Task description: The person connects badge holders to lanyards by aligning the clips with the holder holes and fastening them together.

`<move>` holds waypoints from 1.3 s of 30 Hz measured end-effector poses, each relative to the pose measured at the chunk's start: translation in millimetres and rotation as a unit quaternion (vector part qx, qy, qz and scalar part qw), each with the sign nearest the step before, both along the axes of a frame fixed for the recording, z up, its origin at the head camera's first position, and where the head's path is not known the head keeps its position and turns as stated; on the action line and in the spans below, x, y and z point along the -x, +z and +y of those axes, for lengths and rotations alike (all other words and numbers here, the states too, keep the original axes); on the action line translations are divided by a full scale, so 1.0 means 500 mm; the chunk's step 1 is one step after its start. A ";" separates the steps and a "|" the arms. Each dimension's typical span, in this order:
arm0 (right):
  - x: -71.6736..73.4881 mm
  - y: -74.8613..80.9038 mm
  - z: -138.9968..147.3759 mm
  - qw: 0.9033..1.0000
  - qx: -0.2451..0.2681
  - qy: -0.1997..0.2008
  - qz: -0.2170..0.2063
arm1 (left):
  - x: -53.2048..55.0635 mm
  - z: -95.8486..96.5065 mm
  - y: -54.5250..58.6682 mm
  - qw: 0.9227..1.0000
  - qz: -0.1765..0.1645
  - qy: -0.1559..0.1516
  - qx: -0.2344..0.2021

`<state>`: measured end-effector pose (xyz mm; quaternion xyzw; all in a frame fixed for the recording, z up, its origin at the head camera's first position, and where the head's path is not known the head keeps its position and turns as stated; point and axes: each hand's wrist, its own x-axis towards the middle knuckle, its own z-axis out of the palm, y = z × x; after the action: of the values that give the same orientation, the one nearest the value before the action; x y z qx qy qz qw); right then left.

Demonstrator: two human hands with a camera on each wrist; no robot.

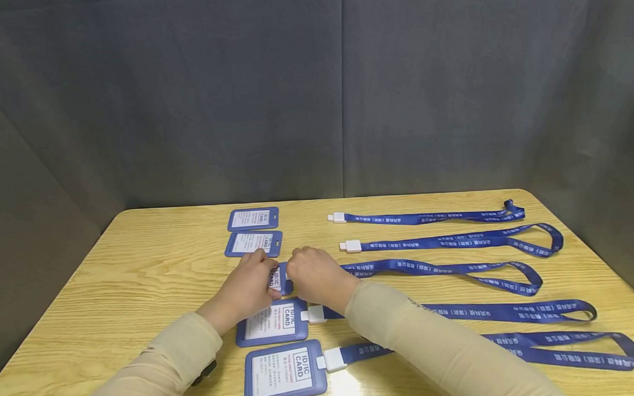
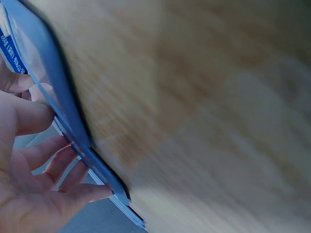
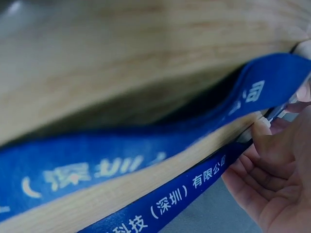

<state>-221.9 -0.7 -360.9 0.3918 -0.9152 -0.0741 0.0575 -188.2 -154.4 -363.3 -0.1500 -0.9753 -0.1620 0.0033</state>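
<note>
In the head view, my left hand (image 1: 244, 288) grips the middle blue card holder (image 1: 275, 281) by its body, covering most of it. My right hand (image 1: 320, 276) pinches the clip end of the middle blue lanyard (image 1: 403, 266) right at the holder's slotted edge. The fingers hide that clip. From the right wrist, the thumb and fingertips show close together at the end of the raised lanyard strap (image 3: 272, 77). The left wrist view has the left thumb and fingers (image 2: 73, 194) along the edges of blue card holders.
Nearer me, two card holders (image 1: 317, 390) (image 1: 241, 336) have white lanyard clips (image 1: 335, 359) at their slots. Farther back lie two holders (image 1: 253, 219) (image 1: 234, 253) apart from two lanyards (image 1: 386, 219) (image 1: 428, 242). A grey curtain (image 1: 230, 108) stands behind the wooden table (image 1: 141, 274).
</note>
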 end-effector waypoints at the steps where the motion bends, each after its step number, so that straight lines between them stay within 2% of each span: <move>1: 0.000 0.000 -0.001 1.000 0.000 0.001 0.002 | -0.001 0.000 0.000 1.000 -0.001 0.001 0.001; 8: -0.005 0.001 -0.006 1.000 -0.006 0.002 0.015 | -0.003 -0.005 -0.002 1.000 0.009 -0.001 0.002; 12: -0.009 0.004 -0.012 1.000 -0.017 -0.002 0.016 | -0.002 -0.008 -0.001 1.000 0.004 0.003 0.019; 18: -0.012 0.007 -0.012 1.000 -0.029 -0.005 0.005 | -0.004 0.002 0.006 0.997 -0.002 0.001 0.078; 24: -0.008 0.010 0.001 1.000 -0.008 -0.004 -0.008 | -0.004 0.016 0.008 0.988 -0.008 -0.017 0.152; 27: -0.007 0.013 0.008 1.000 -0.005 -0.002 -0.014 | -0.001 0.012 0.009 0.985 -0.012 -0.021 0.174; 30: -0.008 0.016 0.016 1.000 -0.013 -0.001 -0.019 | 0.000 0.006 0.015 0.984 -0.023 -0.024 0.175; 34: -0.006 0.019 0.028 1.000 -0.014 0.006 -0.015 | 0.000 -0.002 0.023 0.987 -0.034 -0.022 0.155; 39: 0.005 0.022 0.051 0.999 0.028 0.016 -0.003 | 0.002 -0.012 0.023 0.989 -0.003 -0.024 0.143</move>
<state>-224.4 24.8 -349.8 0.4050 -0.9107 -0.0462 0.0665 -189.4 -160.5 -351.8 -0.1719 -0.9846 -0.0208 -0.0253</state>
